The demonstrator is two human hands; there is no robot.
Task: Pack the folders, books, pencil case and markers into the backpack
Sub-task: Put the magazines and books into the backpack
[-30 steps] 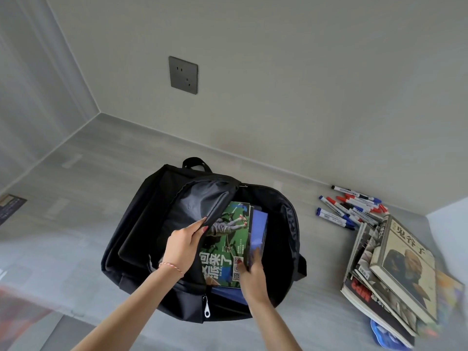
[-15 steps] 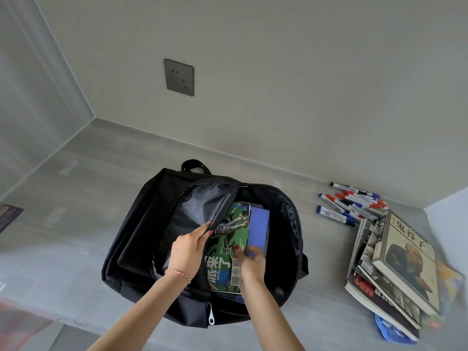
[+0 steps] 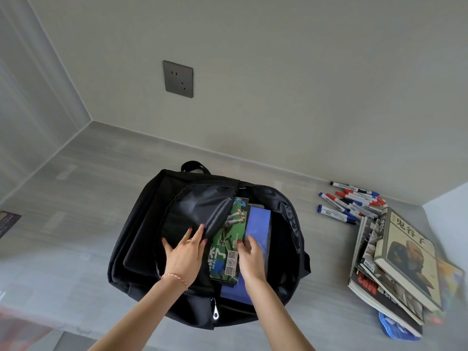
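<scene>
A black backpack (image 3: 141, 239) lies open on the grey surface in the middle of the view. Inside it stand a green magazine (image 3: 226, 236) and a blue folder (image 3: 258, 224) to its right. My left hand (image 3: 184, 252) holds back the backpack's front flap, fingers curled over its edge. On the blue folder rests my right hand (image 3: 249, 254), its fingers curled at the magazine's right edge. Several red and blue markers (image 3: 352, 201) lie at the right by the wall. A stack of books and magazines (image 3: 395, 269) lies at the far right.
A grey wall socket (image 3: 178, 79) is on the wall behind the backpack. A blue object (image 3: 395, 330) pokes out from under the book stack. A dark card (image 3: 8, 221) lies at the far left edge. The surface's front edge runs along the bottom left.
The green magazine has slid deeper into the backpack. My right hand moved from its lower edge up onto the blue folder. My left hand shifted along the flap.
</scene>
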